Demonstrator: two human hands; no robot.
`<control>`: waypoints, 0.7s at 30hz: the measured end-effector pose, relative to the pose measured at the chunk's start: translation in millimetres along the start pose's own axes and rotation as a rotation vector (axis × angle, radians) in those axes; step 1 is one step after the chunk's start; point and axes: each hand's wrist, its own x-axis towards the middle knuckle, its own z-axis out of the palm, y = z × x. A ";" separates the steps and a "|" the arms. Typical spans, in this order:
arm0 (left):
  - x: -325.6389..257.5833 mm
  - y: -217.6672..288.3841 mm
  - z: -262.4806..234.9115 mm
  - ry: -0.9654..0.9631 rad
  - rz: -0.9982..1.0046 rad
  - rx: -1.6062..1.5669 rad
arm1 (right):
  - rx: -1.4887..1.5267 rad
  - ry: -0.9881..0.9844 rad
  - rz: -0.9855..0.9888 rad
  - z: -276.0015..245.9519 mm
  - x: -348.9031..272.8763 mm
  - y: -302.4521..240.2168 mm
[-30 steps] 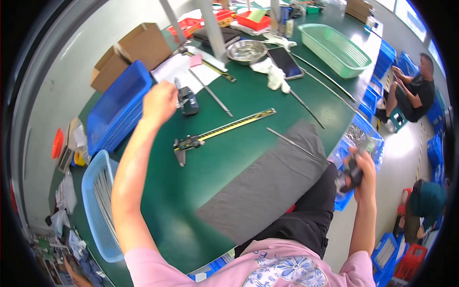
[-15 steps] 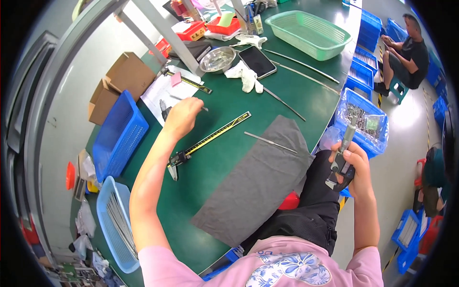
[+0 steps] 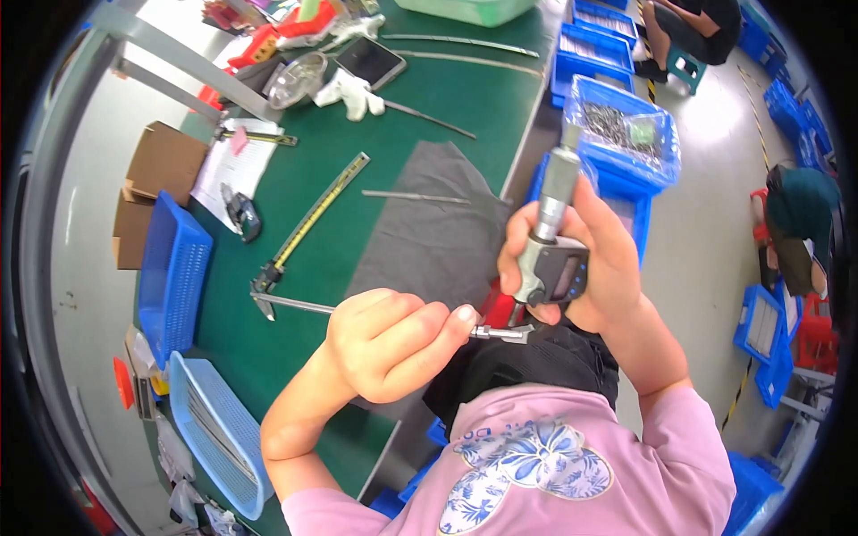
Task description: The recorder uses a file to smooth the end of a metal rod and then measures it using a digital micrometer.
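My right hand (image 3: 597,261) grips a digital micrometer (image 3: 556,264) upright in front of my lap, its silver thimble (image 3: 560,177) pointing up. My left hand (image 3: 391,345) pinches a thin metal rod (image 3: 297,305) that runs level from left to right. The rod's right end (image 3: 506,333) sits at the micrometer's lower jaws. Both hands hover over the near edge of the green table (image 3: 420,125), beside a dark grey mat (image 3: 429,234).
A long caliper (image 3: 315,217) and a loose rod (image 3: 416,196) lie on the table. Blue baskets (image 3: 170,272) (image 3: 214,429) stand at the left, a cardboard box (image 3: 161,165) behind them. A blue bin with bagged metal parts (image 3: 626,125) is at the right. Other people sit at the top right (image 3: 688,27) and far right (image 3: 795,223).
My left hand has come back from the table holding a rod. My right hand has raised the micrometer from beside my lap, and the rod's end now meets its jaws.
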 end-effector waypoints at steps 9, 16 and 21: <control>-15.5 35.9 13.8 -0.070 -0.139 -0.080 | 0.023 -0.007 0.157 -2.6 -13.5 8.4; -15.7 44.4 18.8 -0.089 -0.161 -0.141 | 0.086 -0.035 0.173 0.7 -17.9 10.9; -16.1 44.0 18.5 -0.130 -0.178 -0.139 | 0.010 -0.055 0.181 -1.3 -17.7 11.9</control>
